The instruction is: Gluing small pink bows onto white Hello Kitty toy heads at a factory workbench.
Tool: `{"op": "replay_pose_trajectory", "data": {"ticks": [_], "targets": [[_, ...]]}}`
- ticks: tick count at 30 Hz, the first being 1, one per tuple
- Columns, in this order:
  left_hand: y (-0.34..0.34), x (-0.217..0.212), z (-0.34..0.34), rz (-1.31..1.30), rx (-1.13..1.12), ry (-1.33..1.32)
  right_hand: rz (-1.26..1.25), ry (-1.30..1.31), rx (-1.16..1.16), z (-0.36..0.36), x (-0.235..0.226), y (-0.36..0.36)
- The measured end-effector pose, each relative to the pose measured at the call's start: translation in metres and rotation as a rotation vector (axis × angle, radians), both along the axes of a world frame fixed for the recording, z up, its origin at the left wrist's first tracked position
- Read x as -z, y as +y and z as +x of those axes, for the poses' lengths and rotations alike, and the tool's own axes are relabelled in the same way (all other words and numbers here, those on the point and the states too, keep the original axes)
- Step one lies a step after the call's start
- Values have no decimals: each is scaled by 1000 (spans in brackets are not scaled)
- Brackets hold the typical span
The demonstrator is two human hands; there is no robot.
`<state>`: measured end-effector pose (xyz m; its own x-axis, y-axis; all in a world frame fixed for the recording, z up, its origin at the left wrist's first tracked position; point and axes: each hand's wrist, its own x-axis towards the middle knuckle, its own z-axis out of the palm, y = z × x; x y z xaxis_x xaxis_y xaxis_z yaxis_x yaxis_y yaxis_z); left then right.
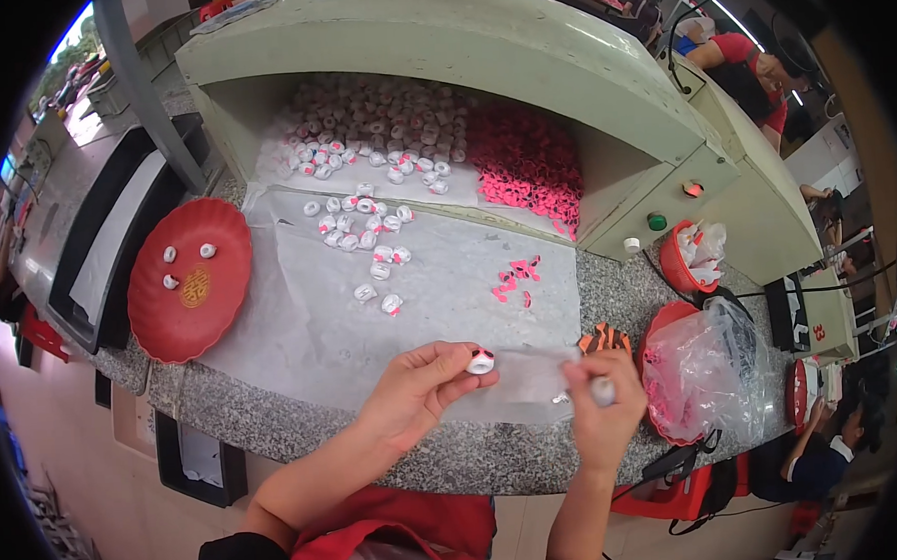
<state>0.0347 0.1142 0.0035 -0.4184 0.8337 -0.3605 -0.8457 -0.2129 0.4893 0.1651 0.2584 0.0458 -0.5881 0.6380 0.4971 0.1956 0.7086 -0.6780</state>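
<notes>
L hand (418, 386) sits over the near edge of the bench (274, 413), a speckled granite top. Its grip is closed: thumb and fingertips pinch a small white bead-like piece (481, 361) with a dark and red mark, held just above the clear plastic sheet (310, 316) that covers most of the bench.

R hand (604, 403) is just beside it, fingers curled tight round a thin whitish tool (601, 390); only the stubby end shows, so can't tell what kind. Tip is near the piece but not touching.

Around them:
- Loose white pieces (366, 234) scattered mid-sheet, well apart from both hands, w/ a bigger heap (382, 123) further back inside the pale green hood (438, 30).
- Pile of pink bits (528, 161) at the hood's right side; a few stray pink bits (516, 277) on the sheet, nearer the hands.
- Red round plate (195, 321) at left w/ three white pieces on it.
- Right of R hand: clear plastic bag (707, 364) sitting in a red bowl, pink stuff inside. Small red cup (673, 265) behind it, holding white items.
- Orange-black striped thing (603, 338) just behind R hand, partly hidden by it.

Nothing lies between the hands and the scattered pieces. Another person in red (750, 67) at far upper right; one more at lower right edge.
</notes>
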Motion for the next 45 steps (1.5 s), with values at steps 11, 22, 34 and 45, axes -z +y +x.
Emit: {"op": "replay_pose_trajectory", "data": {"ticks": [11,22,34,45], "targets": [[-10,-14,10,10,-90,360,-539,133,-343,-21,22,-48],[-34,-13,-8,57,-41,718,-1113,318,-482,-39,37,-54],[-61,5,-26,-114,-129,681,-1098,178,-447,-70,59,-81],[-40,3,-13,-178,-97,845,-1,-85,311,-13,65,7]]}}
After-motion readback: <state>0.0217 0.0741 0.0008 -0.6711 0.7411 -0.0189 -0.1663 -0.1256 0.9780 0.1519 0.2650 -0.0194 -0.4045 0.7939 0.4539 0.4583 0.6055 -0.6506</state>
